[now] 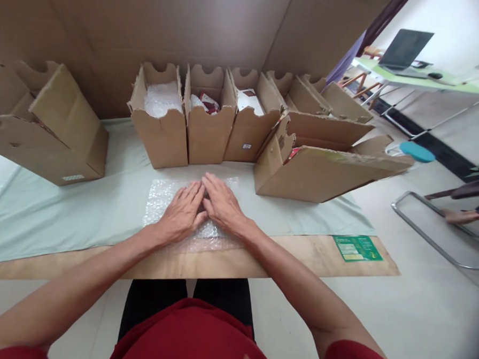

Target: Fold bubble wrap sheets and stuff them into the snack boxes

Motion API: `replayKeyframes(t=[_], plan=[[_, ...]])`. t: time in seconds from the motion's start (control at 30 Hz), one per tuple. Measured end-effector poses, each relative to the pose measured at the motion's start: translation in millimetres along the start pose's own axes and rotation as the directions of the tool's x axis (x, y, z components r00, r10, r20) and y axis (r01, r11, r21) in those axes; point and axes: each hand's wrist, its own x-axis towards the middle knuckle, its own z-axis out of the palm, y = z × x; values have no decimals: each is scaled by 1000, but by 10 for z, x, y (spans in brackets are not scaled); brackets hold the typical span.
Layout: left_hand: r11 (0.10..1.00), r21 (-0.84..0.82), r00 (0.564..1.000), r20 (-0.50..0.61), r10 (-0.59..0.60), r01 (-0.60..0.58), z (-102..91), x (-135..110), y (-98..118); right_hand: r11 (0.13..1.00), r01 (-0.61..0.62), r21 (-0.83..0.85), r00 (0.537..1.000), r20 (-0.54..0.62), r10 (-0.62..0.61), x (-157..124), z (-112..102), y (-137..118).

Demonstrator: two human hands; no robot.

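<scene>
Cloth-covered bench (299,254), with a bubble wrap sheet (158,197) near its front edge and a row of cardboard boxes (209,138) at twelve o'clock from it.
The sheet looks light, soft and springy, probably a little slippery; its free edge at nine o'clock seems the best hold. The left hand (184,208) and right hand (224,207) lie flat on it, palms down, fingertips converging toward twelve. Smaller still: a green card (357,248) toward four o'clock and a white box label (247,146) toward one, their print too small to read.
</scene>
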Motion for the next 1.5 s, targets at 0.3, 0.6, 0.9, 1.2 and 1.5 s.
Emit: replayKeyframes(t=[0.3,0.6,0.9,1.2,1.5], plan=[[905,250,931,32,-363,344,-446,-900,-820,971,-139,-196,987,50,152,-849,-230,413],[994,89,994,75,-74,67,-195,-105,-217,992,-30,-119,990,133,46,7,-66,5],[939,227,963,-133,-233,259,-255,-981,-484,968,-183,-172,983,-26,181,-945,-196,336],[971,128,979,52,195,-200,-102,-1129,31,981,192,-26,975,117,-188,-1273,-264,195],[993,62,994,-49,102,-98,-274,-968,111,950,302,-80,926,-213,-313,-1334,-259,307]])
